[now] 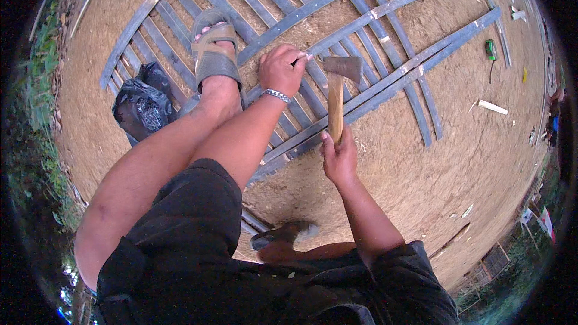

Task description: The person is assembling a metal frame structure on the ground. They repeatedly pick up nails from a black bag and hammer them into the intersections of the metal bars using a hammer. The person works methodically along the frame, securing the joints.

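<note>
A hatchet [335, 105] with a pale wooden handle is upright in my right hand [341, 159], its fingers wrapped low on the handle. The dark metal head is at the top, just right of my left hand. My left hand [282, 71], with a chain bracelet at the wrist, rests over a lattice of grey-blue slats [292, 20] on the ground. Its thumb and forefinger are pinched together over a slat; whatever may be between them is too small to make out. My sandalled foot [218, 54] stands on the lattice, left of that hand.
A crumpled black plastic bag [143, 105] lies on the lattice's left end. On the bare earth to the right are a small green object [490, 49] and a pale short stick [492, 107]. My other foot [283, 235] is nearer me. Plants [45, 84] border the left side.
</note>
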`<state>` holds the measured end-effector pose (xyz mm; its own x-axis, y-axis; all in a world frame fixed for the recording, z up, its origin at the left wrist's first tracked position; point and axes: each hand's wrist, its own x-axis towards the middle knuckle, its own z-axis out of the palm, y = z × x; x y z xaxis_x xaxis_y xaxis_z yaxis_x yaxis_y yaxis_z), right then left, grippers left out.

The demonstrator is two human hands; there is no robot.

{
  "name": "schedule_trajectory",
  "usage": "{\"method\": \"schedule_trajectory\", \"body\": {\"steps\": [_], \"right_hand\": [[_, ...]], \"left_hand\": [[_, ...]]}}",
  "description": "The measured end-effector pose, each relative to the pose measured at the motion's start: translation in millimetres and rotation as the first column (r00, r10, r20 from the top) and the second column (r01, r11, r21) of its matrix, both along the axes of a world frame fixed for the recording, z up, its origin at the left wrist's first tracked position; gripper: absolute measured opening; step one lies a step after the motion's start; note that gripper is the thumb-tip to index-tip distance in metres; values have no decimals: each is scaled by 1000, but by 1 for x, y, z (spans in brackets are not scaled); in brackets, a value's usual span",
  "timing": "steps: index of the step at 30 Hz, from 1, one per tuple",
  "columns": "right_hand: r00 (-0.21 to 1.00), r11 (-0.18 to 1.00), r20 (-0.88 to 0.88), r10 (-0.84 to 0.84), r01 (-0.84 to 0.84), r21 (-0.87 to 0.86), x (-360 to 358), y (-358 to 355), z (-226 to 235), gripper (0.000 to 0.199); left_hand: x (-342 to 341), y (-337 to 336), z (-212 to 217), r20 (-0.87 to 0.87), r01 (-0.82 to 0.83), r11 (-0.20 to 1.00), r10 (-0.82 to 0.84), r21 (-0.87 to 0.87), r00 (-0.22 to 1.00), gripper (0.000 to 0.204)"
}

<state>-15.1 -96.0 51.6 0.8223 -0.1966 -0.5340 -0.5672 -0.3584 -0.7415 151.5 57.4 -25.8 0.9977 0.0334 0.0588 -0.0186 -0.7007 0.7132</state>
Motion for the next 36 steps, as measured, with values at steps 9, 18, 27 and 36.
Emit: {"method": "schedule_trajectory", "body": {"steps": [9, 18, 27, 36], "right_hand": [[964, 932, 92, 249, -213, -295, 27, -5, -6, 51], [935, 898, 134, 328, -265, -350, 36, -15, -9, 52], [921, 906, 211, 328, -244, -346, 48, -16, -7, 52], [931, 891, 105, 349, -295, -346, 47, -19, -4, 52]], "left_hand": [[3, -1, -1, 25, 14, 997, -16, 71, 1000, 11], [3, -1, 5, 9, 52, 997, -52, 64, 999, 10], [3, -1, 5, 19, 22, 994, -24, 107, 1000, 9], [3, -1, 1, 11, 33, 992, -35, 119, 999, 10]]}}
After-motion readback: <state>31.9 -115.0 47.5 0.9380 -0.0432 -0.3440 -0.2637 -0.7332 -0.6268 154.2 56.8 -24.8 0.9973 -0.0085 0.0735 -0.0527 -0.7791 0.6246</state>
